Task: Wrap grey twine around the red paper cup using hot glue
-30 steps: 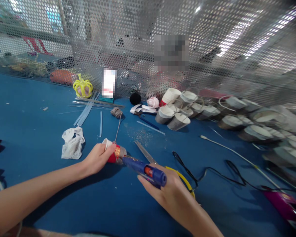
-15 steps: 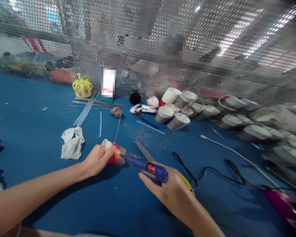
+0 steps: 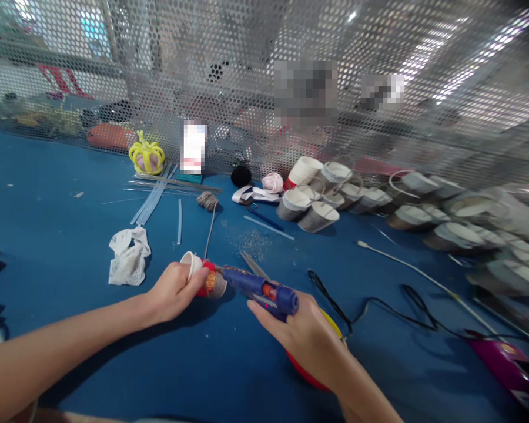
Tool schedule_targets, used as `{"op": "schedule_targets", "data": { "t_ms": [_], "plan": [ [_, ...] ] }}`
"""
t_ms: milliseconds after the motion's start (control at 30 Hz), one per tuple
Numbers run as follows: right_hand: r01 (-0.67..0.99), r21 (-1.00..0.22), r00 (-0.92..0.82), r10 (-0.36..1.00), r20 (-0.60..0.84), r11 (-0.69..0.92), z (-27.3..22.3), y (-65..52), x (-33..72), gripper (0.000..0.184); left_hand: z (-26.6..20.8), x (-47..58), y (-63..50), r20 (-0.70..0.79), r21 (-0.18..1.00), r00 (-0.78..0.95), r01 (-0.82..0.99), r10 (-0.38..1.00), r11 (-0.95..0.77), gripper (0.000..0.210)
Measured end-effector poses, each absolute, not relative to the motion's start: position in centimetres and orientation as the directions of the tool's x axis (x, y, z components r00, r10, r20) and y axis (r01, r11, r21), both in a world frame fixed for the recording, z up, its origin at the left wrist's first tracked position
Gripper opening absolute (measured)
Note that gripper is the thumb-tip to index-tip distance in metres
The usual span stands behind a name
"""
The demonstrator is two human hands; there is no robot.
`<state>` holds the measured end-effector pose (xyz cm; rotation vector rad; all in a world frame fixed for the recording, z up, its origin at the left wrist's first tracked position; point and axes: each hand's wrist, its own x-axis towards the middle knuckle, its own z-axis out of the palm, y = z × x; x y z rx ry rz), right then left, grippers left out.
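Observation:
My left hand (image 3: 176, 294) is closed around a red and white paper cup (image 3: 209, 281), tipped on its side with its white rim to the left. Grey yarn is wound round the cup's base, and a strand runs from it up to a small grey yarn ball (image 3: 207, 201). In my right hand (image 3: 297, 329) is a blue hot glue gun (image 3: 260, 289), its nozzle at the cup's side near the yarn. Scissors (image 3: 254, 265) with yellow and red handles lie on the table, partly hidden beneath my right hand.
Yarn-covered cups (image 3: 318, 216) crowd the right back. Clear glue sticks (image 3: 156, 197), white lace (image 3: 129, 257) and a yellow crown-shaped piece (image 3: 146, 155) lie left. A phone (image 3: 193, 147) leans on the perforated metal screen (image 3: 247, 88). A black cord (image 3: 388, 302) crosses the right side.
The cup has turned slightly in my left hand, showing more of its gold print. The glue gun's nozzle has shifted a little up the picture along the cup.

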<state>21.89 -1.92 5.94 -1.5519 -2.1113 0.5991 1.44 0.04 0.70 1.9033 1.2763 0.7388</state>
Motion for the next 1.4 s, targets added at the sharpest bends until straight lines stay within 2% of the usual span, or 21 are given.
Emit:
{"op": "schedule_targets", "data": {
  "t_ms": [300,633,900,1100,1400],
  "plan": [
    [0.74,-0.648,-0.236,0.972,0.004,0.182,6.3,-1.8,21.5,0.019,0.5,1.5,-0.1,0.08,0.81,0.354,0.522,0.932,-0.267,0.039],
    [0.759,-0.646,-0.175,0.981,-0.082,0.081,6.7,-1.4,21.0,0.021,0.9,1.4,-0.2,0.11,0.804,0.373,0.512,0.921,-0.303,0.034],
    [0.746,-0.65,-0.226,0.973,-0.048,0.141,6.4,-1.5,21.4,0.021,0.7,1.5,-0.1,0.1,0.799,0.368,0.524,0.924,-0.296,0.036],
    [0.763,-0.607,-0.239,0.97,0.052,0.22,6.3,-2.1,21.7,0.022,0.6,1.4,0.1,0.049,0.84,0.333,0.496,0.942,-0.219,0.041],
    [0.803,-0.553,-0.236,0.971,0.049,0.223,6.8,-3.0,21.5,0.019,0.5,1.5,0.4,-0.048,0.888,0.242,0.455,0.969,-0.07,0.047]
  ]
}}
